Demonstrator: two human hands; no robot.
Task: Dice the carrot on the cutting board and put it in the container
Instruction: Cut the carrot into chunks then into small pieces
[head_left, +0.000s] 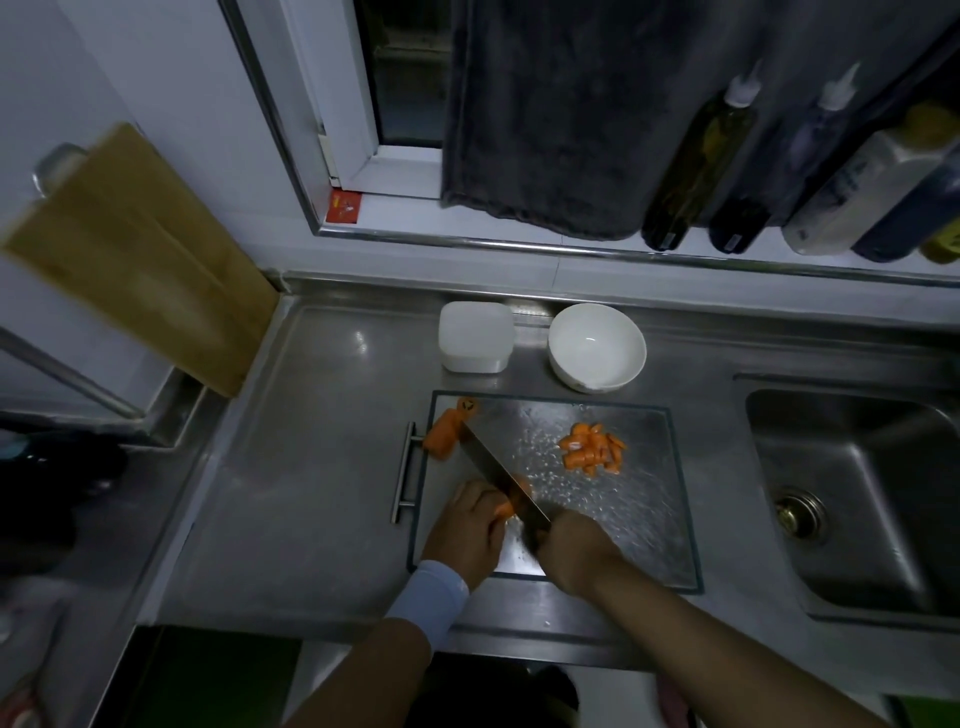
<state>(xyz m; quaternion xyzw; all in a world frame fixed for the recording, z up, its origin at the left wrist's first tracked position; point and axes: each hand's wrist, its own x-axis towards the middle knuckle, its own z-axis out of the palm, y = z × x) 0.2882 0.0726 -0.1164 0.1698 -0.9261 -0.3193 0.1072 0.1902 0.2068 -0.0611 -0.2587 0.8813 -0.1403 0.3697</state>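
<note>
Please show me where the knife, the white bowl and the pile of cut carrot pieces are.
knife (485, 457), head view, middle of the blade.
white bowl (574, 338), head view, inner wall.
pile of cut carrot pieces (592, 449), head view, centre of the pile.

No writing can be read anywhere. The red sticker (344, 206) at the lower corner of the window frame (363, 171) carries small white marks, too blurred to make out. The white bottle (860, 189) at the right has a pale label with grey print. The dark bottle (782, 166) just beside it has a small label near its base. Both labels are too smeared to read.
</note>
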